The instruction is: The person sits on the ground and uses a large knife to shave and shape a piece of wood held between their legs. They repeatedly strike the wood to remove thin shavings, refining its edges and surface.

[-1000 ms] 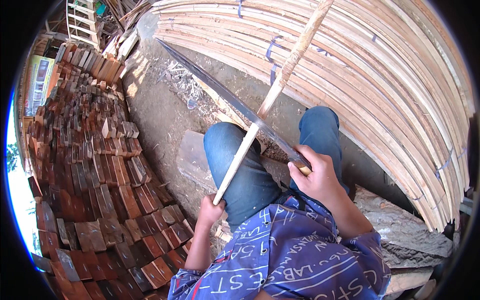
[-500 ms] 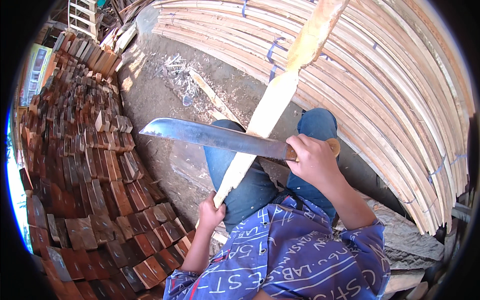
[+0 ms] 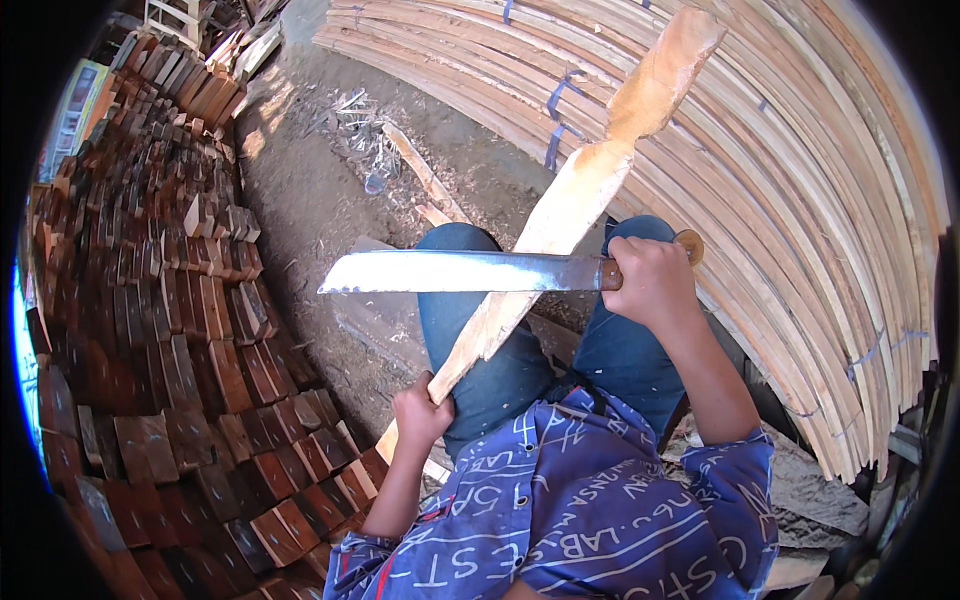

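Observation:
My right hand is closed round the wooden handle of a machete. Its broad, shiny blade points left and crosses over the middle of a pale piece of wood; I cannot tell whether the two touch. The wood is roughly carved, with a narrow lower end, a wider middle, a notched neck and a broad far end. My left hand grips the narrow lower end beside my left knee. From there the piece slants up and away to the right, above my legs.
Bundles of long, thin wooden strips tied with blue bands curve along the right. Stacked reddish-brown wood blocks fill the left. Wood chips and a loose offcut lie on the dirt floor ahead. Rough slabs lie at the lower right.
The machete has moved up and to the right with my right hand, and its blade has levelled. The wood's far end has shifted right and lower, while my left hand keeps its grip.

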The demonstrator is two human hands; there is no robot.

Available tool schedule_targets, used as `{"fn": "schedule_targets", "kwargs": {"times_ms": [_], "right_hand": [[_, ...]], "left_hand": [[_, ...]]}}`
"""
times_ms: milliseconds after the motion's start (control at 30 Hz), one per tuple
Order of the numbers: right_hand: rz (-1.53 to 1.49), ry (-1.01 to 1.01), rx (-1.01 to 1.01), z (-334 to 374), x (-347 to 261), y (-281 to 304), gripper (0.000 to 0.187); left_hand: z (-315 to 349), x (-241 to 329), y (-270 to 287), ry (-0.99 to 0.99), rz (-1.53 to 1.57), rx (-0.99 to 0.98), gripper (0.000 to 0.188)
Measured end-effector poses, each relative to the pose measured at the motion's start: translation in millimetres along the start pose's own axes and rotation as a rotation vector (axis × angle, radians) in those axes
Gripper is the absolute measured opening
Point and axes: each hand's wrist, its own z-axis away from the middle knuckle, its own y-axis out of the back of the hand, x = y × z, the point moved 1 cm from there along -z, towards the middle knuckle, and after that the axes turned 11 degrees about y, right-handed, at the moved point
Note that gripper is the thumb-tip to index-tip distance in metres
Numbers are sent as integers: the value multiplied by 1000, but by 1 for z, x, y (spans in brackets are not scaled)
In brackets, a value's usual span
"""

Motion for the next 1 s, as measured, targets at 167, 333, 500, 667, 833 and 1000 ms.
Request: {"fn": "schedule_targets", "kwargs": {"times_ms": [167,333,500,667,833,1000], "right_hand": [[76,-273,11,3,44,28,16],[-31,-390,18,2,46,39,32],[-119,-286,-54,5,14,9,25],[1,-185,-24,5,18,0,13],[175,-453,-37,3,53,24,16],[19,-481,-12,13,45,21,18]], "left_hand": [[-2,1,2,32,-75,28,22],[-5,6,-4,-20,-29,20,24],[-5,8,-5,5,-8,6,24],[0,10,1,46,-70,17,25],[5,18,7,84,-101,31,27],[-1,14,1,14,-96,39,22]]}}
